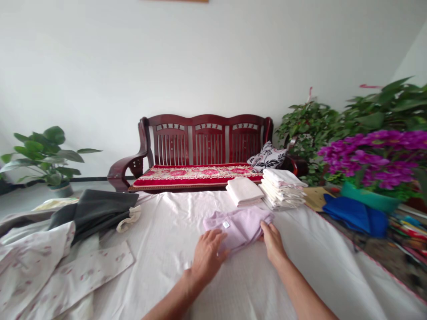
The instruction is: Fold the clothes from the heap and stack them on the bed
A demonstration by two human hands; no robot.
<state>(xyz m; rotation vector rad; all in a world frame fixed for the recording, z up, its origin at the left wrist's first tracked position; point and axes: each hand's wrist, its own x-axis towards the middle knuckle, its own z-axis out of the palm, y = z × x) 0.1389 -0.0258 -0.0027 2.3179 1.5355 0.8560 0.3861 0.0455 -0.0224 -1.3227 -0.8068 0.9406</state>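
Observation:
A lilac garment [242, 224], folded into a rough bundle with a small white label, lies on the white cloth [160, 249] in front of me. My left hand [210, 253] rests at its near left edge, fingers spread and stretched out. On the other side, my right hand [272, 240] pinches the garment's right edge between thumb and fingers. Just behind the garment sits a folded white cloth piece [244, 191]. Beside that stands a taller stack of folded white fabric [282, 189].
Loose clothes lie at left: a dark grey garment [96, 209] and a white patterned one [83, 275]. A blue cloth [355, 215] and a teal planter of purple flowers [370, 195] stand at right. Behind is a wooden bench [207, 138] with a patterned cushion [267, 158].

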